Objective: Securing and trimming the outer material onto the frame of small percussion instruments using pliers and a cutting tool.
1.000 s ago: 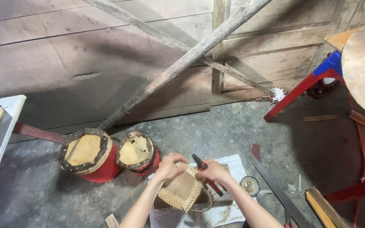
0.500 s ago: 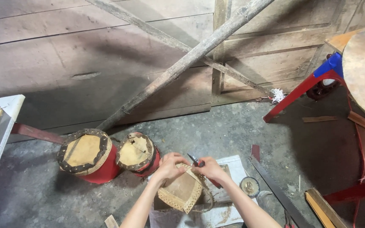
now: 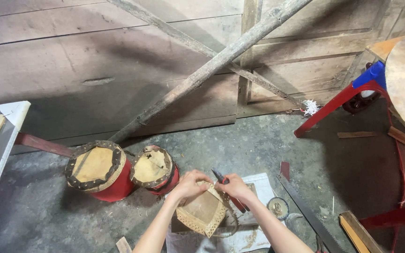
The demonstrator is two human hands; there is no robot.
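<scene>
A small tan hide drumhead piece (image 3: 203,212) with a laced, perforated edge is tilted between my hands over a white sheet (image 3: 254,234) on the floor. My left hand (image 3: 189,183) grips its upper left rim. My right hand (image 3: 234,186) holds red-handled pliers (image 3: 228,189), whose dark jaws point up beside the hide's top edge. A loose strap loops from the hide's lower right side.
Two red drums, a larger one (image 3: 100,169) and a smaller one (image 3: 154,168), stand to the left. A hand saw (image 3: 308,213) and a small round tin (image 3: 277,207) lie to the right. Red metal legs (image 3: 333,103), wooden poles (image 3: 212,65) and a plank wall are behind.
The hide piece has turned and dropped lower between my hands. My right hand with the pliers has shifted closer to the hide's top edge.
</scene>
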